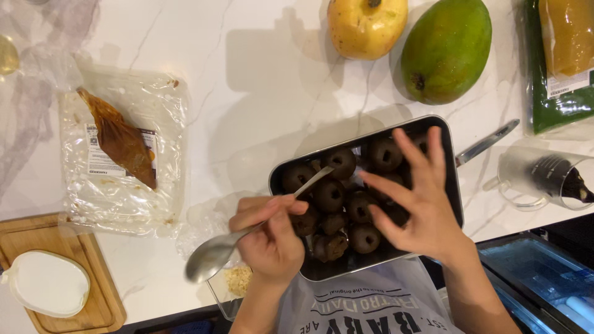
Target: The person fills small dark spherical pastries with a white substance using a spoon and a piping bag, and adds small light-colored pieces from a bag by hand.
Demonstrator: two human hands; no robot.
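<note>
My left hand (270, 238) grips a metal spoon (213, 253) held backwards, with the bowl pointing toward me and the handle tip reaching into a dark metal tray (459, 192). The tray holds several dark brown round balls (329, 195), each with a dent in its top. My right hand (421, 201) hovers over the right side of the tray with fingers spread, fingertips just above or touching the balls. It holds nothing.
A crumpled plastic bag (124, 154) with a brown smear lies at the left. A wooden board (93, 278) carries a white lid (46, 282). A yellow fruit (366, 26), a green mango (447, 49), a packet (560, 62), a glass jug (538, 176) and a knife (489, 142) lie beyond the tray.
</note>
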